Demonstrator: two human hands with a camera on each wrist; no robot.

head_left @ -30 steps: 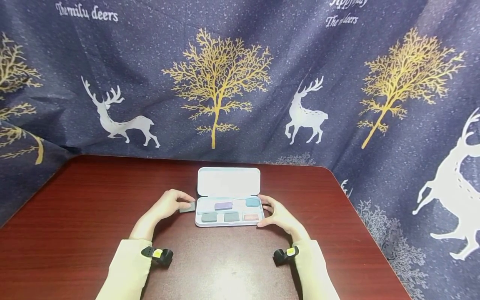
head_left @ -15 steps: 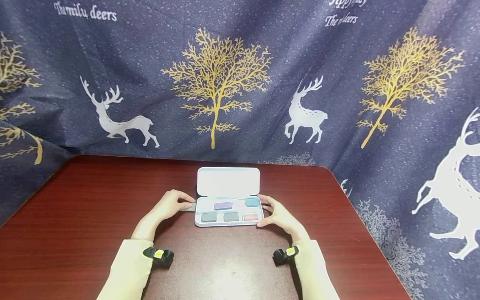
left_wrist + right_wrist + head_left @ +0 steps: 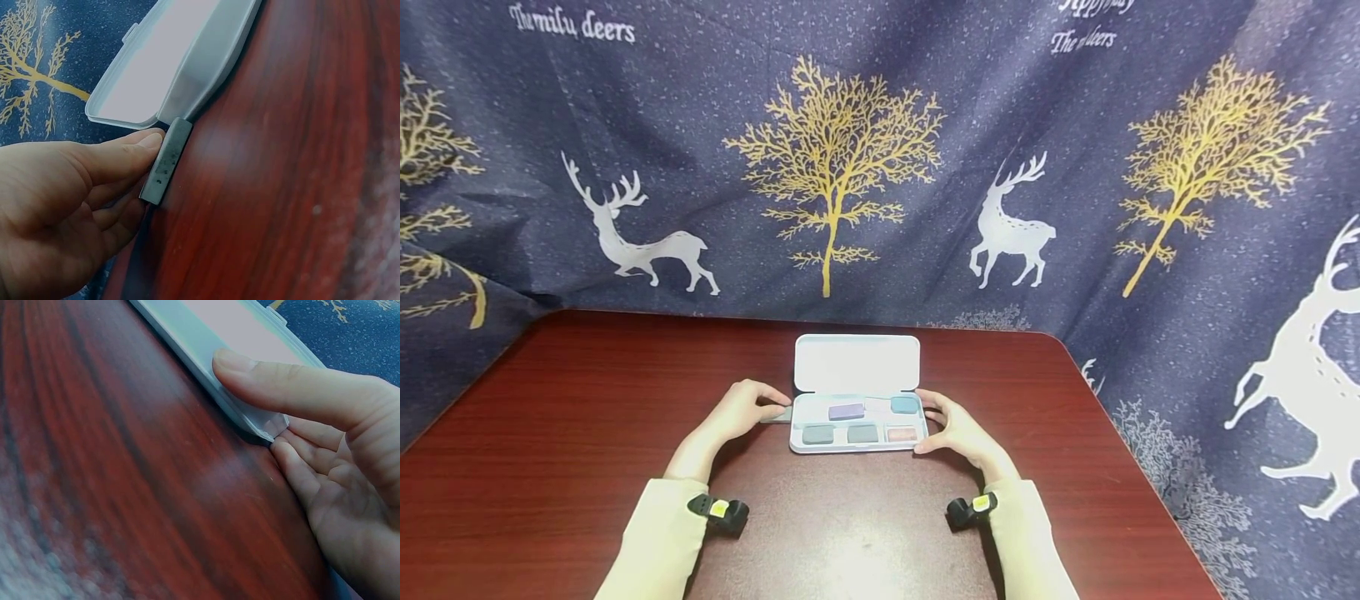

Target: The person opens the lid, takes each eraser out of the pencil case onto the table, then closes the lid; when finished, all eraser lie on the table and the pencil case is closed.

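A white hinged case (image 3: pixel 859 450) lies on the table with its lid (image 3: pixel 857 364) raised. Inside sit a purple block (image 3: pixel 847 412), a teal block (image 3: pixel 904 405), two grey-green blocks (image 3: pixel 862 433) and a pinkish piece (image 3: pixel 902 434). My left hand (image 3: pixel 741 409) pinches another grey-green block (image 3: pixel 165 164) between thumb and fingers. In the left wrist view that block's far end meets the outside of the case's left end. My right hand (image 3: pixel 958 429) grips the right end of the case, thumb at the front corner and fingers at the side and back.
The red-brown wooden table (image 3: pixel 857 517) reaches back to a dark blue cloth (image 3: pixel 895 167) printed with deer and trees. A black strap device (image 3: pixel 722 510) is on each wrist.
My left hand has shifted slightly right, bringing the grey-green block from just beside the case up against its left end. My right hand and the case have stayed put.
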